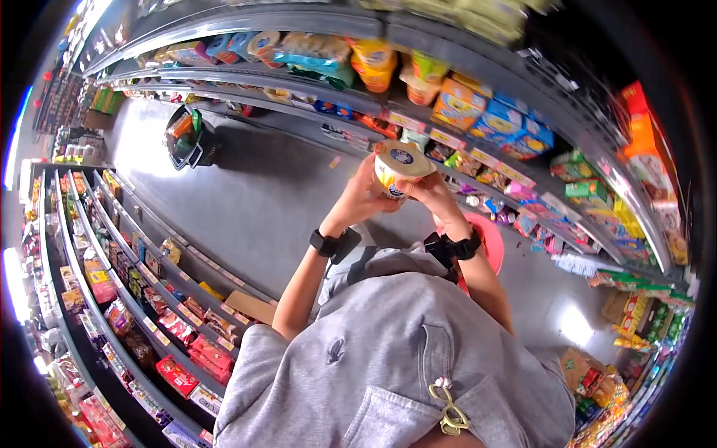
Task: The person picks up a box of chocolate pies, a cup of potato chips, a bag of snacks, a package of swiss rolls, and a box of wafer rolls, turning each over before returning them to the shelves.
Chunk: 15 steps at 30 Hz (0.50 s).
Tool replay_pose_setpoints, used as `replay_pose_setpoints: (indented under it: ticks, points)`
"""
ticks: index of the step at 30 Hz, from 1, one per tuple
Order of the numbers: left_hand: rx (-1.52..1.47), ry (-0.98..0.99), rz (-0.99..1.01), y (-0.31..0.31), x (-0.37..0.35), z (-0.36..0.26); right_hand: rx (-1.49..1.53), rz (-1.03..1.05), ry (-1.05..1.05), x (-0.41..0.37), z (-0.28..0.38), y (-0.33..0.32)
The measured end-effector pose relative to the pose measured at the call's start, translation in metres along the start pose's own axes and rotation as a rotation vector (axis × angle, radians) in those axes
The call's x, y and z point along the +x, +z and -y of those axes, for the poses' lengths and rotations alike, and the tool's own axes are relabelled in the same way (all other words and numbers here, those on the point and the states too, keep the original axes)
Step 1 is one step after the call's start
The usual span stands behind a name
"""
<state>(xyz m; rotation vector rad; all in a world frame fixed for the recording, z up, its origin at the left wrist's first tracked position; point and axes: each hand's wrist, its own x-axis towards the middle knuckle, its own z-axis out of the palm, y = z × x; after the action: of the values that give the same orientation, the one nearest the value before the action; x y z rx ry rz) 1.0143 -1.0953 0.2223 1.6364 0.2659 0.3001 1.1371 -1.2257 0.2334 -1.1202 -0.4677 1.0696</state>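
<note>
Between my two hands is a sealed food cup [388,179], white and yellow-orange with a pale beige lid. My left hand [361,193] wraps around its left side, fingers curled under. On the other side my right hand [429,187] grips the cup, its thumb across the front below the lid. The cup is held up in front of my chest, close to the snack shelf, its lid tilted toward me. Dark bands circle both my wrists.
A dark shopping basket [184,142] with colourful packages stands on the grey floor [254,187]. Packed shelves [448,142] run along the far side, with yellow tubs [373,63] and blue boxes [515,127]. More shelves [127,276] curve along the left. A pink round object [489,243] is by my right forearm.
</note>
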Motion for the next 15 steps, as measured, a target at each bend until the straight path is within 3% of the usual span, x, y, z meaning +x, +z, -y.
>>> replay_pose_setpoints:
  ticks: [2, 6, 9, 10, 12, 15]
  points:
    - [0.131, 0.029, -0.059, -0.032, 0.004, -0.003, -0.029, 0.014, 0.007, 0.033, -0.010, 0.019]
    - [-0.141, -0.135, -0.097, -0.117, 0.009, 0.003, -0.090, 0.093, 0.032, 0.109, -0.036, 0.067]
    - [0.258, -0.028, -0.169, -0.190, 0.018, 0.018, -0.012, 0.161, 0.013, 0.162, -0.051, 0.112]
    - [0.256, -0.034, -0.198, -0.211, 0.025, 0.015, -0.019, 0.186, 0.028, 0.181, -0.055, 0.125]
    - [0.492, 0.072, -0.291, -0.247, 0.040, 0.013, -0.034, 0.143, -0.143, 0.216, -0.062, 0.149]
    - [0.420, 0.249, -0.338, -0.297, 0.082, 0.007, -0.176, 0.066, -0.413, 0.278, -0.043, 0.182]
